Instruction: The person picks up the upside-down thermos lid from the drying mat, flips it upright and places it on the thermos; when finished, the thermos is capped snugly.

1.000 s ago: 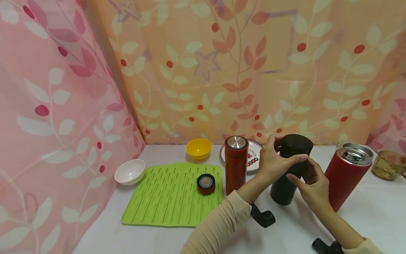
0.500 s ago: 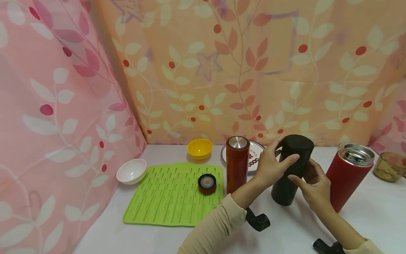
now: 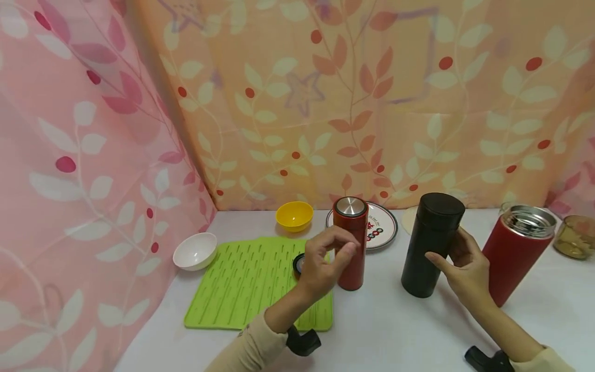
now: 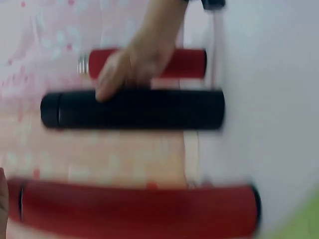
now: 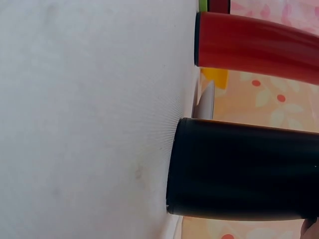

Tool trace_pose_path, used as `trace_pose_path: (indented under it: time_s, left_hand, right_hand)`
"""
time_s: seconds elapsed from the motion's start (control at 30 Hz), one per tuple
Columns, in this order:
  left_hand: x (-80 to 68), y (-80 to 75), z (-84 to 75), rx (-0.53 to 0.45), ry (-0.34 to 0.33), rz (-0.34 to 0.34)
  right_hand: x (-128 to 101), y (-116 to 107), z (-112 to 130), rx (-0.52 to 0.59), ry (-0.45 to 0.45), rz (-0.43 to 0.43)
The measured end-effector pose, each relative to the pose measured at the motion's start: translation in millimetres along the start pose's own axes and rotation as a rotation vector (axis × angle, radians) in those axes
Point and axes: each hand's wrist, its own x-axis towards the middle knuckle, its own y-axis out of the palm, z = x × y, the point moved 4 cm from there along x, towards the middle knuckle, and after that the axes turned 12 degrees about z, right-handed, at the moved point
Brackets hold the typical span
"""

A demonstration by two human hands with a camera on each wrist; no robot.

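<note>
- at the side of the black capped flask, the right hand has its thumb laid across the front wall and its other fingers bent round behind, gripping it below the cap.
- just in front of the steel-topped red flask, the left hand is loosely curled, a gap showing between thumb and forefinger; it holds nothing, and whether it touches that flask i cannot tell.
- the black flask stands upright on the white table, its base down on the cloth, well apart from the left fingers.
- beside the right hand, on its far side from the black flask, stands an uncapped red flask with a bare steel mouth.
- beyond the left wrist, a round dark lid sits on the green ridged mat; the left hand covers much of it from the head view.
- the steel-topped flask stands before a printed white plate and blocks part of it.
- further out: a yellow bowl behind the mat, a white bowl at the mat's left edge, an amber glass cup past the uncapped flask.
</note>
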Motion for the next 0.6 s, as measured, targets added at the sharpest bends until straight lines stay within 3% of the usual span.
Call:
trace_pose_path:
  time_s: [0.1,0.2,0.27,0.4,0.5,0.6]
  left_hand:
    - [-12.9,-29.8,13.1,0.062,-0.054,-0.062]
    - [-27.9,-55.7,34.9,0.132,-0.272,-0.090]
    - [-39.8,-64.9,52.9,0.173,-0.453,-0.057]
    - [-67.0,-66.2,85.0,0.199,-0.738,0.089]
    - [-84.0,-61.9,101.6,0.189,-0.850,0.175]
    - [-95.3,-58.6,111.9,0.180,-0.893,0.209]
  right_hand:
    - [2,-4,-7,-0.011,-0.018,0.013]
    - [2,-4,-13,-0.018,-0.038,0.022]
    - [3,-5,-10,-0.018,-0.050,0.019]
    - [1,-4,3,-0.045,-0.028,0.012]
    - [0,-3,6,-0.039,-0.012,0.012]
    - [-1,-1,6,-0.045,0.016,0.013]
